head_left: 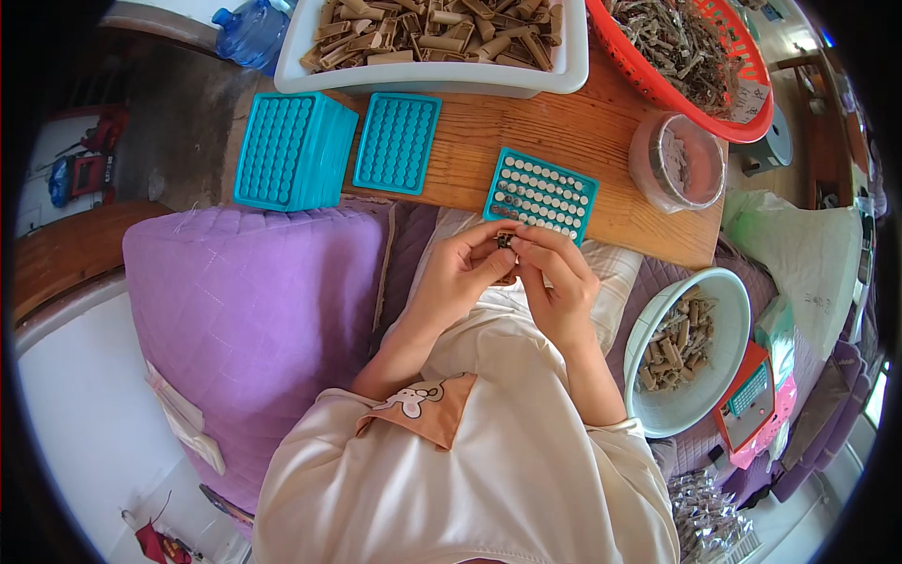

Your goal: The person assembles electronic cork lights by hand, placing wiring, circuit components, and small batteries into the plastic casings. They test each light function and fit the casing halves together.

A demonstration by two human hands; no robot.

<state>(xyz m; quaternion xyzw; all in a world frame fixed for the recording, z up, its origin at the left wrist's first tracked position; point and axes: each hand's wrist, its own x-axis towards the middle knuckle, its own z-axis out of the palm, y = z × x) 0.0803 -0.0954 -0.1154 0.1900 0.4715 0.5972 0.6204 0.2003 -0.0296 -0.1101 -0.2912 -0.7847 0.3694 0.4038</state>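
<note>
In front of my body, both hands meet over a small brown plastic casing [508,279] with a dark and metallic part at its upper end. My left hand [456,271] grips it from the left, the thumb across its front. The fingers of my right hand [562,280] pinch at the top of the same casing; whether they also hold a smaller piece is hidden. Just beyond the fingertips lies a teal tray [587,218] with rows of round holes. White round pieces fill most of them, and a few at the near left look dark or metallic.
A white tub [432,79] of brown casings and a red basket [648,80] of metal parts stand at the back. Stacked teal trays [324,150] and a single tray [397,141] sit left. At right are a clear round container [648,164] and a pale basin [728,310] of casings.
</note>
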